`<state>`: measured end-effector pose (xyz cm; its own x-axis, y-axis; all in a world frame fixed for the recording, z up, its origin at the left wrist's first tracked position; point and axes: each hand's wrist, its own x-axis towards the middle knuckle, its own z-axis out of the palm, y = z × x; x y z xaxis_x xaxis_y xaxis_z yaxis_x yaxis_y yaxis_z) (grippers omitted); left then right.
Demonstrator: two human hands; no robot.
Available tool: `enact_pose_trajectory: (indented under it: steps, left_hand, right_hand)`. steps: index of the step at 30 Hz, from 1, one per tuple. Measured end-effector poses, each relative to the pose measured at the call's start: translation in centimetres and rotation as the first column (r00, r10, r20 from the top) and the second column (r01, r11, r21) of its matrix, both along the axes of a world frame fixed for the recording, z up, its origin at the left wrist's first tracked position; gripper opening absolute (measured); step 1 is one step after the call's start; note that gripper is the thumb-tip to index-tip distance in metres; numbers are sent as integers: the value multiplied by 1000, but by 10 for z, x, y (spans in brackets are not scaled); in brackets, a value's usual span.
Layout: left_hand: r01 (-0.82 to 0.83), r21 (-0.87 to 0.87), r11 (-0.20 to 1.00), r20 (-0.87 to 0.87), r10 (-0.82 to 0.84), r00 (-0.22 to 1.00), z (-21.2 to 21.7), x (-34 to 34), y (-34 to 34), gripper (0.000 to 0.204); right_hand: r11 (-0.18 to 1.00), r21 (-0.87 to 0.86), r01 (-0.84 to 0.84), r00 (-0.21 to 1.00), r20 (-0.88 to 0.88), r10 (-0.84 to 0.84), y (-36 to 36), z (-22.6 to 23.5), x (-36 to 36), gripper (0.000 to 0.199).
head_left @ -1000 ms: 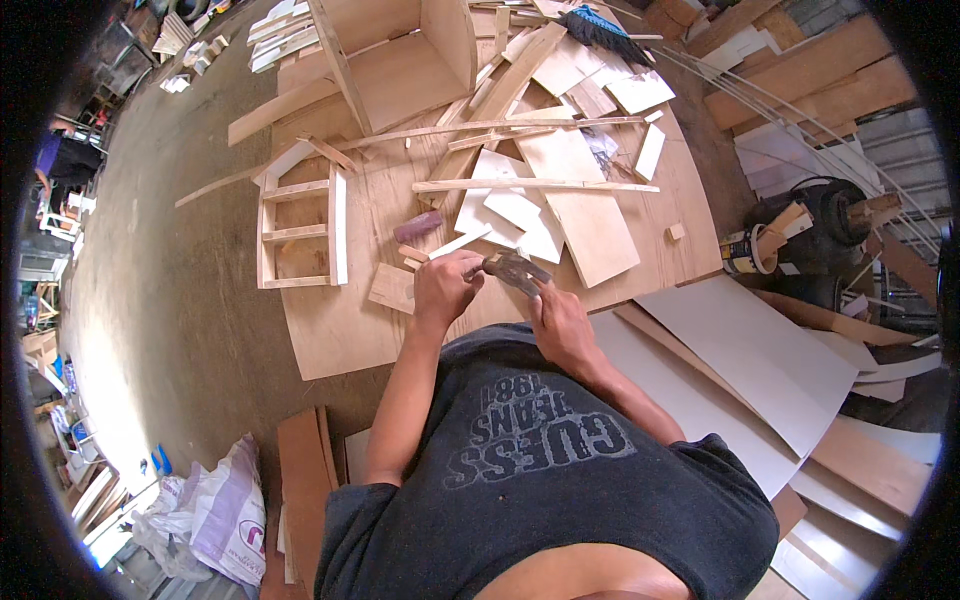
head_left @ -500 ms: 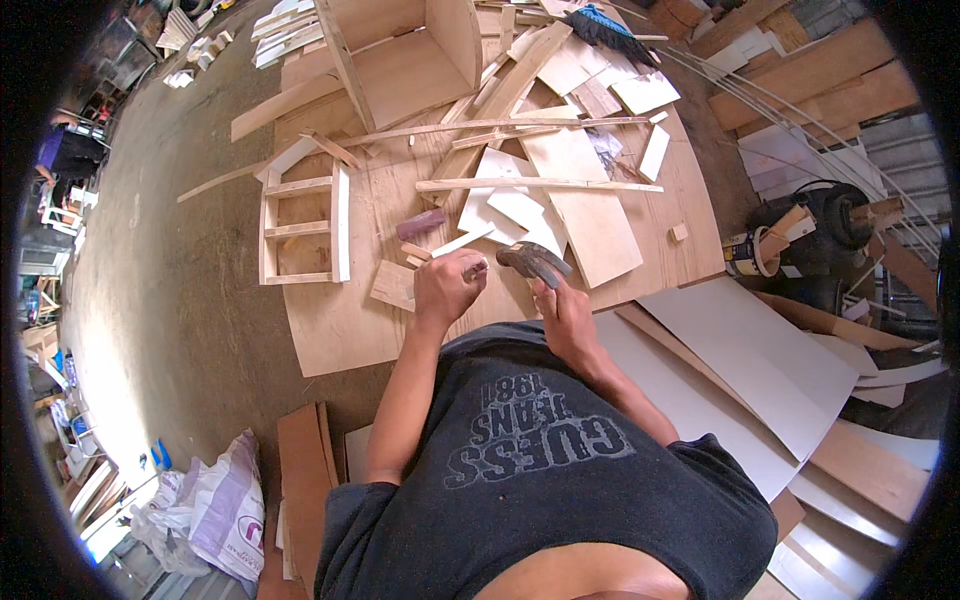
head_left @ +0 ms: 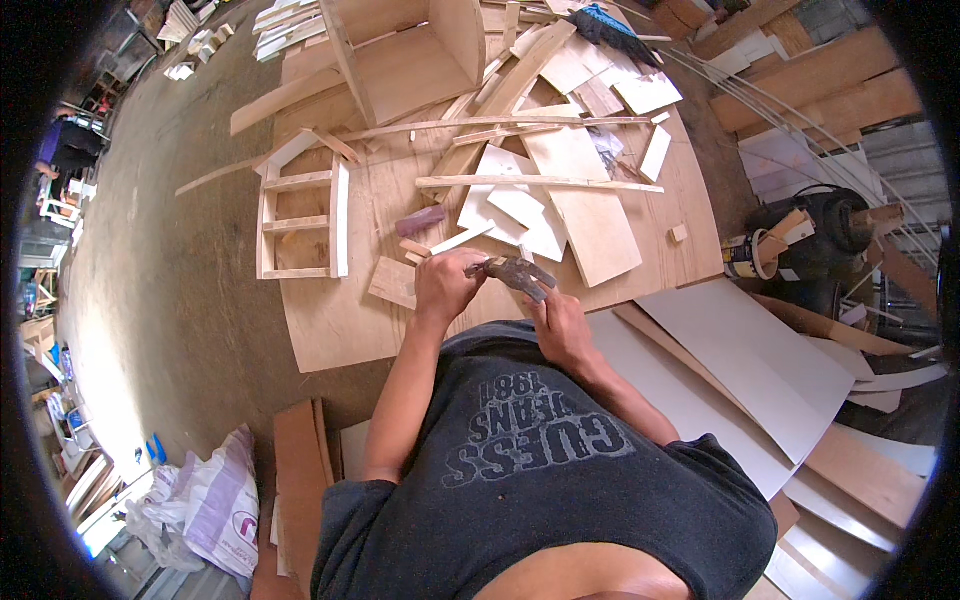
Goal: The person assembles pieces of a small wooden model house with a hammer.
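My right hand [head_left: 562, 328] grips a claw hammer [head_left: 520, 277], its dark metal head just in front of my chest. Closed in a fist, my left hand [head_left: 445, 288] sits beside the hammer's face, its fingertips pinching something too small to name. The hammer head meets or nearly meets those fingertips; which, I cannot tell. Close to the left hand lie a small wooden block [head_left: 393, 282], a purple-brown roll [head_left: 420, 220] and a thin pale strip [head_left: 463, 238]. Both hands are over the near edge of a plywood sheet [head_left: 340, 335].
A small ladder-like wooden frame [head_left: 302, 226] stands left, an open plywood box [head_left: 410, 75] behind. Boards and offcuts [head_left: 580, 215] litter the sheet, with a blue-black brush [head_left: 610, 35] beyond. White panels [head_left: 745, 360] lean right, near a bucket [head_left: 745, 256]. Another person [head_left: 68, 150] is far left.
My right hand has swung the hammer head left and slightly down, up to my left hand's fingertips. The left hand has stayed nearly in place.
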<state>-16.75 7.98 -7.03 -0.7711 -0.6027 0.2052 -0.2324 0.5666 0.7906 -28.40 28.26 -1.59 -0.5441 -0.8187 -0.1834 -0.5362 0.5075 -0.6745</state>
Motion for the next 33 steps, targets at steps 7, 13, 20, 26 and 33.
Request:
enact_pose_trajectory:
  steps: [7, 13, 20, 26, 33]
  left_hand:
    - [-23, 88, 996, 41, 20, 999, 5, 2, 2, 16]
    - [-51, 62, 997, 6, 51, 999, -3, 0, 2, 15]
    - [-60, 90, 994, 84, 53, 995, 2, 2, 1, 16]
    - [-55, 110, 992, 117, 42, 992, 5, 3, 1, 17]
    - [-49, 124, 991, 135, 33, 990, 10, 2, 0, 19]
  right_hand:
    - [998, -52, 23, 993, -112, -29, -6, 13, 5, 34]
    - [999, -43, 15, 984, -176, -23, -6, 3, 6, 34]
    - [998, -48, 35, 986, -164, -43, -5, -1, 6, 28]
    - [991, -134, 17, 993, -114, -32, 0, -10, 3, 28]
    - [998, -62, 28, 997, -65, -32, -2, -13, 2, 40]
